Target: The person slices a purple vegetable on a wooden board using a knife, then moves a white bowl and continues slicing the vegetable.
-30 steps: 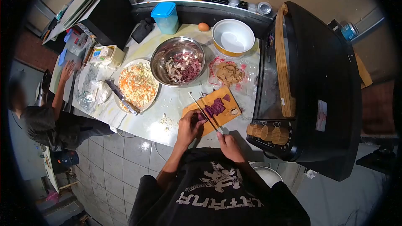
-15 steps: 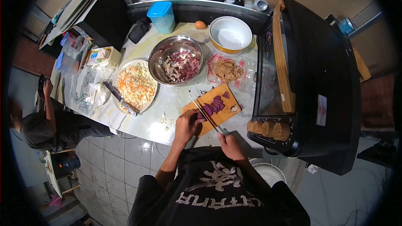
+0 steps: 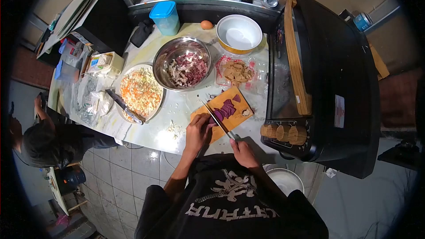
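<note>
While the left hand (image 3: 198, 131) pinches a purple vegetable piece (image 3: 212, 121) on the wooden cutting board (image 3: 217, 135), the right hand (image 3: 243, 152) grips a knife (image 3: 220, 123) by its handle, the blade slanting over the board between that piece and the cut slices (image 3: 227, 108). Beyond the board stands a steel mixing bowl (image 3: 162, 71); right of the board, a black countertop oven (image 3: 338, 75).

1 head view (worn), facing forward and down.
</note>
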Available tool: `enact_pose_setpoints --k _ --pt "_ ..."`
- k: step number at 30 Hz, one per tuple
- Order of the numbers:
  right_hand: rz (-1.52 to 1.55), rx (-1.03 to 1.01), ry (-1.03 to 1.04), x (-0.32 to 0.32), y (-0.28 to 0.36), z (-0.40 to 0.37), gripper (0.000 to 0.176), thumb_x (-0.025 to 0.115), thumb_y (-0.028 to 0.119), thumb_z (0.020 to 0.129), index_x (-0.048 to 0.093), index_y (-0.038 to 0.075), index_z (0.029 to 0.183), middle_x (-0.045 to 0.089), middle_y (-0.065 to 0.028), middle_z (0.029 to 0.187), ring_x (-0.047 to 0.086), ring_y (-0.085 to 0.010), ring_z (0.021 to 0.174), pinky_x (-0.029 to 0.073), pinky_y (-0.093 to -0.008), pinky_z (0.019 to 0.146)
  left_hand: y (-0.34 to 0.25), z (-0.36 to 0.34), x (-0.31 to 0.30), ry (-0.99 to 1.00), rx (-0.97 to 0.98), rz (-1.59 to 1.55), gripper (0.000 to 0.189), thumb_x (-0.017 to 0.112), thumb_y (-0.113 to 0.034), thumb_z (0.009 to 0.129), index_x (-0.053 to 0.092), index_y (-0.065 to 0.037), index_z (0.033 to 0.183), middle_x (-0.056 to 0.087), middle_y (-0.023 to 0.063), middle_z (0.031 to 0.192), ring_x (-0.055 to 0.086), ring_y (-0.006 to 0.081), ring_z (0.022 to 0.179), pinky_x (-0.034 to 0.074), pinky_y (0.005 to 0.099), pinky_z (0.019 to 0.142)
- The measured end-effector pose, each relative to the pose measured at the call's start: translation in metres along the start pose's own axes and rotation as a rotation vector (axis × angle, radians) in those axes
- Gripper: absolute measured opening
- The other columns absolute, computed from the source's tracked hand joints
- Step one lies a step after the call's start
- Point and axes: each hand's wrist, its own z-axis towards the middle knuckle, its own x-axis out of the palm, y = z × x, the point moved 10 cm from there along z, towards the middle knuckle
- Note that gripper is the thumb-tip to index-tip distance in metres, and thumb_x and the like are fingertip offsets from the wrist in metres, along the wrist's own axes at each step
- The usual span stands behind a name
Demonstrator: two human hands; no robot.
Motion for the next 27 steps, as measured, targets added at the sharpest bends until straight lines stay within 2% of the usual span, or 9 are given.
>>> enact_pose_setpoints --k 7,9,13,18,21,23,27 --pt "-0.008 0.015 0.008 -0.001 -0.002 0.0 0.053 0.039 0.039 0.093 0.055 -0.008 0.073 0.053 -0.0308 0.071 0.052 -0.0479 0.076 0.04 -0.0498 0.062 0.004 -0.001 0.0 -0.005 -0.012 0.017 0.025 0.069 -0.007 0.07 0.062 -0.002 0.094 0.062 0.0121 0.091 0.061 0.0304 0.078 0.049 0.0347 0.066" --pt "-0.11 -0.025 -0.046 -0.007 0.004 0.0 0.052 0.039 0.039 0.093 0.057 -0.007 0.073 0.053 -0.0304 0.071 0.053 -0.0474 0.075 0.04 -0.051 0.064 0.006 -0.001 0.0 -0.002 -0.019 0.019 0.025 0.069 -0.007 0.07 0.063 -0.002 0.094 0.063 0.0117 0.09 0.062 0.0299 0.077 0.049 0.0345 0.066" --pt "-0.092 -0.06 -0.06 -0.014 0.011 0.001 0.052 0.039 0.038 0.093 0.057 -0.006 0.072 0.054 -0.0301 0.071 0.053 -0.0471 0.075 0.04 -0.0516 0.066 0.004 -0.002 0.0 -0.007 -0.003 -0.002 0.024 0.069 -0.006 0.07 0.065 -0.003 0.093 0.063 0.0107 0.089 0.062 0.0284 0.076 0.049 0.0337 0.065" --pt "-0.049 -0.026 -0.024 -0.01 0.007 0.002 0.056 0.037 0.039 0.093 0.054 -0.009 0.07 0.052 -0.0316 0.07 0.053 -0.0477 0.074 0.04 -0.0502 0.062 0.004 -0.009 -0.003 -0.068 -0.004 0.0 0.027 0.07 -0.006 0.068 0.067 -0.005 0.095 0.064 0.0086 0.089 0.063 0.0259 0.078 0.05 0.0327 0.068" --pt "-0.018 -0.072 -0.01 -0.005 0.007 0.003 0.058 0.036 0.04 0.093 0.052 -0.01 0.068 0.05 -0.0324 0.068 0.053 -0.0479 0.072 0.039 -0.0497 0.059 -0.005 -0.009 -0.006 -0.077 0.026 0.09 0.027 0.07 -0.001 0.067 0.067 -0.003 0.094 0.064 0.0114 0.091 0.062 0.0259 0.084 0.05 0.0333 0.072" --pt "-0.013 -0.072 0.004 -0.003 0.007 0.003 0.058 0.036 0.04 0.094 0.052 -0.01 0.069 0.05 -0.0325 0.067 0.053 -0.048 0.072 0.039 -0.0498 0.059 -0.014 -0.01 -0.006 -0.084 0.123 0.174 0.029 0.069 0.001 0.067 0.067 -0.004 0.096 0.063 0.0105 0.094 0.061 0.0252 0.087 0.05 0.0338 0.076" --pt "0.03 -0.082 0.023 0.008 0.002 0.005 0.057 0.035 0.039 0.094 0.051 -0.009 0.069 0.048 -0.0327 0.065 0.052 -0.0482 0.071 0.039 -0.0496 0.057 -0.009 -0.015 -0.001 -0.109 0.125 0.144 0.03 0.068 0.002 0.067 0.067 -0.006 0.096 0.062 0.0109 0.094 0.062 0.0257 0.085 0.051 0.0332 0.074"
